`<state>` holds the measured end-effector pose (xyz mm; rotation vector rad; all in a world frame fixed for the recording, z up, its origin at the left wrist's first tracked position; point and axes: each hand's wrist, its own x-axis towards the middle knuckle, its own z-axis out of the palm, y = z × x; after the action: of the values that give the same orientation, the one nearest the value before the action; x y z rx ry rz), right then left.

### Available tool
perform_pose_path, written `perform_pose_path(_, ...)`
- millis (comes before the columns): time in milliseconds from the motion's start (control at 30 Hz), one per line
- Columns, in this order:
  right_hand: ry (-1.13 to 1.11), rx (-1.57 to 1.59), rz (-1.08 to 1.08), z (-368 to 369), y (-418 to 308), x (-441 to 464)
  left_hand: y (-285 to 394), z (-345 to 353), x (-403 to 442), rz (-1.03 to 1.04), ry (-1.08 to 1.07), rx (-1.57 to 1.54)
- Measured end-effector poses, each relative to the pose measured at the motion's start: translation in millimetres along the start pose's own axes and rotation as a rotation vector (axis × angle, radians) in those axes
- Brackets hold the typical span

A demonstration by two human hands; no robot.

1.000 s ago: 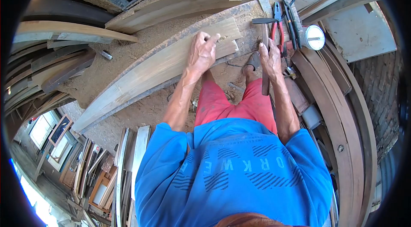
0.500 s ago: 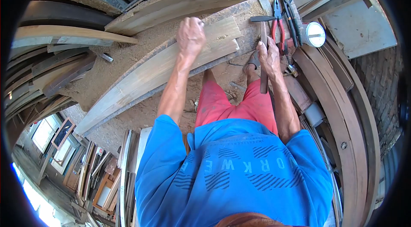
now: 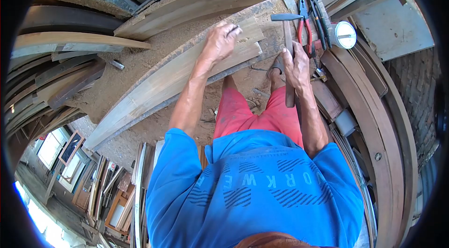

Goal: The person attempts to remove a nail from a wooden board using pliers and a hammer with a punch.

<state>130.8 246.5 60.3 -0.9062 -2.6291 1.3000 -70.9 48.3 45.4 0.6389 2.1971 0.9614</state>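
My right hand (image 3: 297, 66) is wrapped round the wooden handle of a hammer (image 3: 288, 36); its dark metal head points up toward the bench end. My left hand (image 3: 219, 43) is over the pale wooden board (image 3: 161, 79), its fingers pinched together. Something small and dark shows at the left fingertips, too small to name. Lengthwise along the bench (image 3: 276, 44) lies the board, its near-right end stepped. Beyond the hammer head rest red-handled pliers (image 3: 305, 26) and a dark-handled pincer-like tool (image 3: 321, 26).
A round white-rimmed can (image 3: 344, 35) stands at the bench's right end. Sawdust (image 3: 110, 91) covers the surface behind the board. Another plank (image 3: 187, 7) stands on edge farther back. Long curved timbers (image 3: 374, 131) are stacked on the right.
My left hand has moved right and slightly down, toward the board's right end, and turned so the fingertips show. The hammer has shifted slightly, its head tilting a little.
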Motion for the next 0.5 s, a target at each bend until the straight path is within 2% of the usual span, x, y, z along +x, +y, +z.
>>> perform_pose_path(100, -0.060, 0.387, 0.142, -15.1, -31.1, -9.3, -0.5, -5.3, 2.9, 0.333, 0.220, 0.145)
perform_pose_path(133, -0.103, 0.378, 0.112, -21.3, -41.3, -8.0, -1.5, -7.7, 6.2, 0.311, 0.170, 0.199)
perform_pose_path(233, -0.049, 0.355, 0.063, -30.7, -62.2, -6.6, 17.9, -11.3, 13.1, 0.056, -0.033, -0.065)
perform_pose_path(333, -0.038, 0.364, 0.030, -37.2, -69.7, -8.3, 22.6, -9.0, 21.8, 0.108, -0.134, 0.031)
perform_pose_path(433, -0.018, 0.366, 0.023, -40.6, -69.2, -15.6, 15.6, -4.4, 26.1, 0.270, -0.126, 0.125)
perform_pose_path(500, -0.016, 0.365, -0.001, -39.0, -60.9, -20.4, 13.5, -7.4, 27.2, 0.306, -0.153, 0.156)
